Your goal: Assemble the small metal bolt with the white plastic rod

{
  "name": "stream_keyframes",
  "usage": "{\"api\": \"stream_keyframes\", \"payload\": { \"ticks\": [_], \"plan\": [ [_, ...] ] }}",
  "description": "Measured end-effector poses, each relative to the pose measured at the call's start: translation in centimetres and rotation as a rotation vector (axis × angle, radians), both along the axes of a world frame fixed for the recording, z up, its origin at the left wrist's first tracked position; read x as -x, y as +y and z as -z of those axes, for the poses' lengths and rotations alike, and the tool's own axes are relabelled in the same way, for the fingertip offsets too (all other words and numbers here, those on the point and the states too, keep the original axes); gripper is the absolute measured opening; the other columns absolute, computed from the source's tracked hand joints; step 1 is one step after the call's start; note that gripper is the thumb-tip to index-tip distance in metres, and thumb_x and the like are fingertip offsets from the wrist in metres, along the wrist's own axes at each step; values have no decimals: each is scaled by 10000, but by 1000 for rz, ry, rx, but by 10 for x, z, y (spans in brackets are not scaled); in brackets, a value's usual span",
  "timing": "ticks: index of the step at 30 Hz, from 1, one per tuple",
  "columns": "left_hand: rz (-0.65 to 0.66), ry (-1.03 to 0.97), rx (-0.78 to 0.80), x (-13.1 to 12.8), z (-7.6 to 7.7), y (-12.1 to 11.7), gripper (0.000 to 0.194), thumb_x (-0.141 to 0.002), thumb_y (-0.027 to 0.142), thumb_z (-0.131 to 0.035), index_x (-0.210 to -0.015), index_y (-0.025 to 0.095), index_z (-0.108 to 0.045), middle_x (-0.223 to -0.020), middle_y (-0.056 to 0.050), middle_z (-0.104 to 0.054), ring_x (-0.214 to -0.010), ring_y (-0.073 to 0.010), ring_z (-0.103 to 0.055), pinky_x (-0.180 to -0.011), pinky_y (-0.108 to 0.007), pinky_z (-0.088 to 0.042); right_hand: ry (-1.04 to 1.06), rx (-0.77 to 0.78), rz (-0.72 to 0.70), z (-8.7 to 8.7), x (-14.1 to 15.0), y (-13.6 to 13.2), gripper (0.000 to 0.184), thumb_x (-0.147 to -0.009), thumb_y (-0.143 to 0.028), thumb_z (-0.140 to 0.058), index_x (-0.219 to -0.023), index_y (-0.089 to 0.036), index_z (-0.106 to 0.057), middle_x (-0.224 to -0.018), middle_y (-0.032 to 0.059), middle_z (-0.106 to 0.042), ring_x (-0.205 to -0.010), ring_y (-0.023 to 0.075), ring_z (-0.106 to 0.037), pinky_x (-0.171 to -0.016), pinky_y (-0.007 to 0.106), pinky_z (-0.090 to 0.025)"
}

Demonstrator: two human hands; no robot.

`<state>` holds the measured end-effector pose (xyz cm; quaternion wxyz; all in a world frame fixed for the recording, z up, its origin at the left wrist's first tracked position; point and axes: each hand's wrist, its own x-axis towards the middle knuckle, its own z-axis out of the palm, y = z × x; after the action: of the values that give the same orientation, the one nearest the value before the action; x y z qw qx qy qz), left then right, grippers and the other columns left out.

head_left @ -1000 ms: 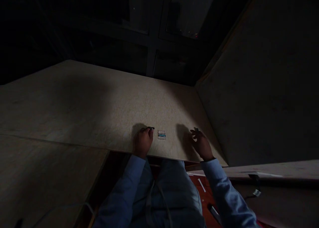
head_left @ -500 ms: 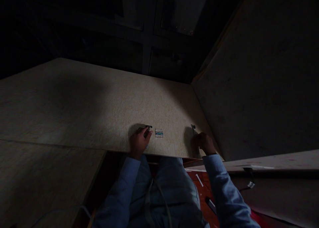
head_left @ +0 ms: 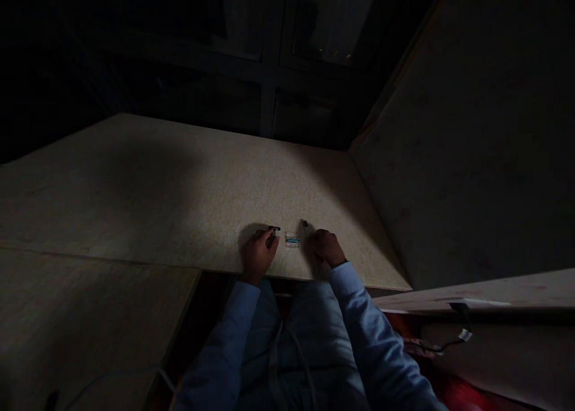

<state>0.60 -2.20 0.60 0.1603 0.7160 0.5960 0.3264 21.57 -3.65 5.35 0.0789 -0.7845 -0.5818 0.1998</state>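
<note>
1. Pinching a small dark-topped piece (head_left: pixel 275 227) between thumb and fingers of the left hand (head_left: pixel 259 250), with the dark end out toward one o'clock.
2. Gripping a slim rod (head_left: pixel 305 224) in the right hand (head_left: pixel 325 245), fingers narrow, dark tip pointing to eleven o'clock; cannot tell how far into the palm.
3. Between both: a clear case (head_left: pixel 291 239) with a blue strip, lying on the tabletop (head_left: pixel 238 186) at three o'clock from the left hand, nine from the right, apparently untouched.
4. Judging by looks: likely light, stiff, slick, perhaps brittle. Best taken lightly by the edges at three and nine o'clock.
5. Probably light and rigid too, the rod; best pinched mid-shaft, below the tip.
</note>
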Motion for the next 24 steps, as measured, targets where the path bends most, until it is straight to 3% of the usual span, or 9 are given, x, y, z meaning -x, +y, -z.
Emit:
{"api": "stream_keyframes", "payload": {
  "ticks": [5, 13, 16, 20, 24],
  "plan": [
    [-19, -1, 8, 0, 0, -1, 280, -891, 341, -641, -1126, 221, -735, -1004, -77, -760, -930, -235, -716, -791, -314, -542, -17, -24, -18, 3, 10, 3, 286, -928, -243, -509, -906, -126, -769, -948, 172, -784, -878, 238, -740, -662, 247, -436],
    [-4, 24, -24, 1, 2, 0, 290, -918, 374, -603, -1133, 223, -728, -1060, -93, -748, -979, -254, -701, -814, -338, -547, 34, -126, -67, 6, 6, -5, 304, -955, -252, -463, -877, -166, -744, -951, 121, -787, -880, 201, -726, -675, 233, -432],
    [-11, 13, -32, 2, 3, 0, 282, -916, 366, -604, -1130, 229, -724, -1069, -89, -746, -993, -249, -698, -842, -341, -546, 110, -207, -80, 4, 2, -16, 313, -952, -288, -458, -853, -159, -725, -888, 119, -779, -791, 187, -709, -631, 236, -412],
    [-24, -118, -54, 3, 8, 1, 273, -904, 374, -612, -1092, 211, -722, -1074, -94, -745, -1009, -243, -695, -885, -352, -542, 200, -322, -46, 9, -23, -41, 360, -953, -392, -433, -844, -170, -695, -754, 102, -743, -663, 192, -668, -577, 256, -385],
    [-127, -430, -70, 8, 16, 5, 297, -914, 406, -559, -1015, 171, -709, -1000, -105, -752, -928, -222, -709, -836, -342, -561, 228, -406, -40, 23, -71, -66, 368, -929, -428, -426, -931, -169, -688, -884, 121, -755, -779, 233, -693, -677, 283, -448]
  ]
}}
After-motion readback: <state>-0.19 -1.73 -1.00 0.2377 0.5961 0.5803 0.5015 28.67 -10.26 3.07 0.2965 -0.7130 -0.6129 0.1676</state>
